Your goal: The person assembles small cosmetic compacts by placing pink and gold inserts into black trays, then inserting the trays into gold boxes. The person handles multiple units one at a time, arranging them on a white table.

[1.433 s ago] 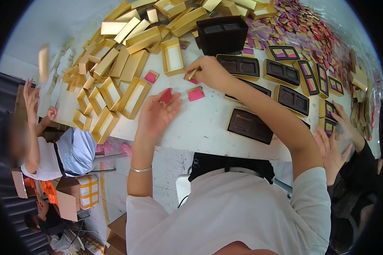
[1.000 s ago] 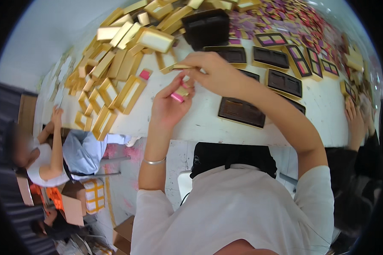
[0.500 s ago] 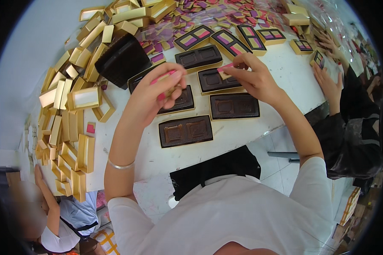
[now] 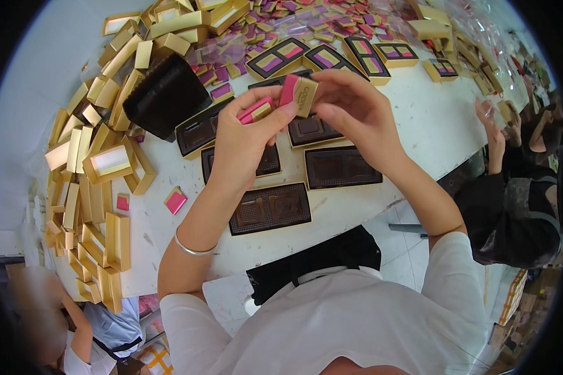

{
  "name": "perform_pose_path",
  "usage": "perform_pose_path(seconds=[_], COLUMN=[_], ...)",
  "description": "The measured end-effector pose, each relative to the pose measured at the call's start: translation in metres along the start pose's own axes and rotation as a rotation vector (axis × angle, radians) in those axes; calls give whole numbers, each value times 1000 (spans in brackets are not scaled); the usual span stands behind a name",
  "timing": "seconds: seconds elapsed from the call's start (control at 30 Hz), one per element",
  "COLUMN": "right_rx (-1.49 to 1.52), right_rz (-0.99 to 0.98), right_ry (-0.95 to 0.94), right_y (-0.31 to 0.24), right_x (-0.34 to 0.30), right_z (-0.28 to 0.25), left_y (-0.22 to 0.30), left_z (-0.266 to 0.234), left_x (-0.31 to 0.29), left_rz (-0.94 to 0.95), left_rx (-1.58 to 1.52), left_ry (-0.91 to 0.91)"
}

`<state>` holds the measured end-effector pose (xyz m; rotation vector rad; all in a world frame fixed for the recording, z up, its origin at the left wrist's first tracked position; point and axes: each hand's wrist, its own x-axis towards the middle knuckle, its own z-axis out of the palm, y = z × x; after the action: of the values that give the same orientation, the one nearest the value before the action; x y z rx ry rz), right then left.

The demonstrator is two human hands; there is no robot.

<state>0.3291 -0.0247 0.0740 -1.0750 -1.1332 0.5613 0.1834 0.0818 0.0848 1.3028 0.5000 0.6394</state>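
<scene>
My left hand [image 4: 247, 134] is closed on a small flat pink-and-gold box [image 4: 256, 111]. Its thumb also presses the corner of a second small pink-and-gold box [image 4: 303, 100], which is tilted up. At that second box's right edge are the curved fingers and thumb of my right hand [image 4: 356, 115]. Below both hands lie gold boxes with dark brown plastic inserts: one near the front edge [image 4: 270, 209], one at the right [image 4: 344, 167], and others partly hidden by my hands. Their visible wells hold no small boxes.
Gold box parts [image 4: 109, 159] pile up on the left, beside a stack of dark inserts [image 4: 167, 97]. Loose pink and purple boxes [image 4: 288, 22] spread along the back, before several filled gift boxes [image 4: 278, 57]. Another person's hand [image 4: 495, 137] is at the right.
My hands have come together, the right moving left to the second small box. A pink piece now shows on the table left of my forearm. The view has shifted slightly.
</scene>
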Motion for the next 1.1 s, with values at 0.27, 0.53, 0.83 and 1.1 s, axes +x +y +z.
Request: perform_pose_path(seconds=[0.27, 0.53, 0.83, 1.1], right_rx=[-377, -913, -869, -902], right_rz=[41, -204, -196, -157], right_ry=[-143, -334, -437, -419], right_y=[23, 73, 58, 50], right_x=[84, 76, 51, 60], right_z=[-29, -39, -48, -48], left_y=[-6, -18, -20, -15], left_z=[-34, -30, -20, -28], left_x=[29, 43, 35, 39], left_rz=[368, 478, 412, 409], left_rx=[629, 1423, 1570, 1441], left_ry=[9, -228, -282, -298])
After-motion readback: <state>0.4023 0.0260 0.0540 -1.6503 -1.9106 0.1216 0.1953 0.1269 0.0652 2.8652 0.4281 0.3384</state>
